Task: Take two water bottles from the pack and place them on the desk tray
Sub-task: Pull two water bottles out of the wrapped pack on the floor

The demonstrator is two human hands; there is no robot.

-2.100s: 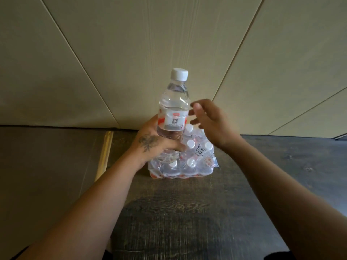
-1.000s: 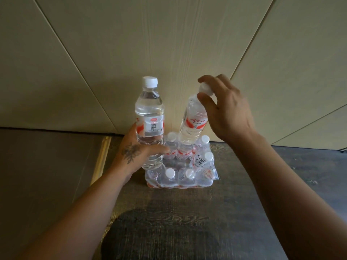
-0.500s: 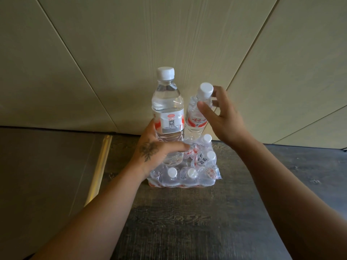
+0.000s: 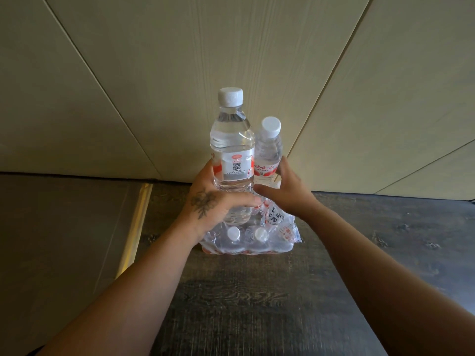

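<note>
Over dark wood at frame centre, left hand grips the near bottle, right hand now clasping lower around the second bottle above the pack.

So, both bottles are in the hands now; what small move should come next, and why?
Probably lift both clear of the pack. The left hand grips the near bottle, the right hand the far bottle, both upright above it. No tray is in view.
</note>
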